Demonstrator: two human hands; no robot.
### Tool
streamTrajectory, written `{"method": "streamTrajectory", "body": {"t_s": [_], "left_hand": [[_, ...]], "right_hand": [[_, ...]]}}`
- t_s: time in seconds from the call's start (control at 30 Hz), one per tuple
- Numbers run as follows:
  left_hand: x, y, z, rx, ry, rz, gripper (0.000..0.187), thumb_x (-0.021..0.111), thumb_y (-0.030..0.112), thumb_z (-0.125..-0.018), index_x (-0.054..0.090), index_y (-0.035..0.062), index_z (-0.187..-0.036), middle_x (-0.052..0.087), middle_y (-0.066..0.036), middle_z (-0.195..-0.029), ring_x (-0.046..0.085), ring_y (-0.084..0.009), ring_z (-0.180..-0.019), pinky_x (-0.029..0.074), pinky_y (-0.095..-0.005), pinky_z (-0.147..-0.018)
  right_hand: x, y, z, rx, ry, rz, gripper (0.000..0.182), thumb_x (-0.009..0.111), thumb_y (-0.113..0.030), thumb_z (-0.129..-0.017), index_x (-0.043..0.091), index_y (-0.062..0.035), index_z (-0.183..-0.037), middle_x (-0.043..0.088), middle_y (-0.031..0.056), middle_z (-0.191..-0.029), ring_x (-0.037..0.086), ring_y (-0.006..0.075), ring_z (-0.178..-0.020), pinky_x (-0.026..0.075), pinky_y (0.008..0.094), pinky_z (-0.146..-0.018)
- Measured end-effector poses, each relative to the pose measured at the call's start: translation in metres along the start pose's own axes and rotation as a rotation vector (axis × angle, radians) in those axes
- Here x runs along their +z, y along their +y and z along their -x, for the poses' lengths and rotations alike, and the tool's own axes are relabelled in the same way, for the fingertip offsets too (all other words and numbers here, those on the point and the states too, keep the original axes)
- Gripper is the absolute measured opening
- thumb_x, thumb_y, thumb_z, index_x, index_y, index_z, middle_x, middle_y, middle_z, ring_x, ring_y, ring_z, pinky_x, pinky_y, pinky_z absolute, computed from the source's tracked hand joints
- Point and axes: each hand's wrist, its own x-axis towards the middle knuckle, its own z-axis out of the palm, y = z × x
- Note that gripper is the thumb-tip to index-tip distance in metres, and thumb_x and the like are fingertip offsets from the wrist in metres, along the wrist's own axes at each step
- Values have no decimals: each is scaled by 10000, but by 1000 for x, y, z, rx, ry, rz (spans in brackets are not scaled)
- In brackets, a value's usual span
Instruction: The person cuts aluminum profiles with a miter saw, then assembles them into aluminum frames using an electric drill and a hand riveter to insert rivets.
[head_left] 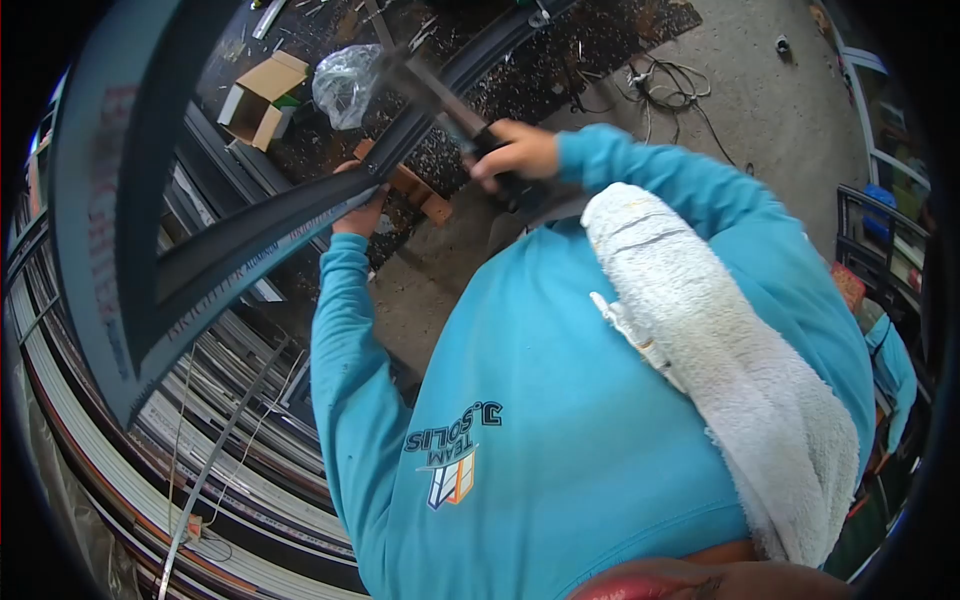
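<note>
A dark grey aluminum frame (262, 240) with printed protective film stretches from the upper left toward the middle. My left hand (362, 212) is wrapped around its near member, close to a corner joint. Closed on a black grip, my right hand (522, 150) holds what looks like a hammer (447, 98), its metal shaft pointing up and left. Motion blurs the tool's far end, which overlaps another frame member (490, 55) in this view. A reddish-brown block (428, 197) lies below the frame, between my two hands.
An open cardboard box (262, 100) and a clear plastic bag (345, 85) sit on the dark, chip-strewn work surface (610, 40). Long profiles (130, 460) are stacked at left. A coiled cable (675, 85) lies on the concrete floor (745, 70). A white towel (700, 320) hangs over my shoulder.
</note>
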Motion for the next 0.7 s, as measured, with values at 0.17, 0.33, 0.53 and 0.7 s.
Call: {"method": "streamTrajectory", "body": {"t_s": [0.17,0.33,0.53,0.7], "left_hand": [[-26,16,-4,-47,-167,27,552,731,100,-711,493,55,-1206,609,-124,-1043,607,-239,-966,482,-353,-899],[-19,-4,-8,-67,-127,6,572,796,173,-658,521,72,-1150,610,-104,-1009,609,-211,-942,497,-348,-869],[-20,-8,-6,-105,-150,-47,533,789,175,-682,524,97,-1138,622,-95,-972,615,-212,-908,493,-346,-869],[-14,11,-1,-77,-62,-118,523,767,156,-699,500,67,-1140,617,-110,-982,609,-238,-934,477,-365,-885]], "right_hand": [[-70,-58,160,215,216,1278,492,654,-163,-735,566,-60,-1208,596,212,-1073,576,336,-1033,461,425,-886],[-114,-71,271,514,282,1349,155,571,-37,-694,558,20,-838,589,128,-702,582,253,-653,470,353,-629],[-194,-36,290,168,875,1282,249,600,-184,-765,596,-37,-966,622,151,-795,602,291,-758,480,375,-695],[-325,1,192,-37,1241,1402,372,621,-285,-791,620,-73,-1097,667,191,-991,645,341,-931,500,406,-806]]}}
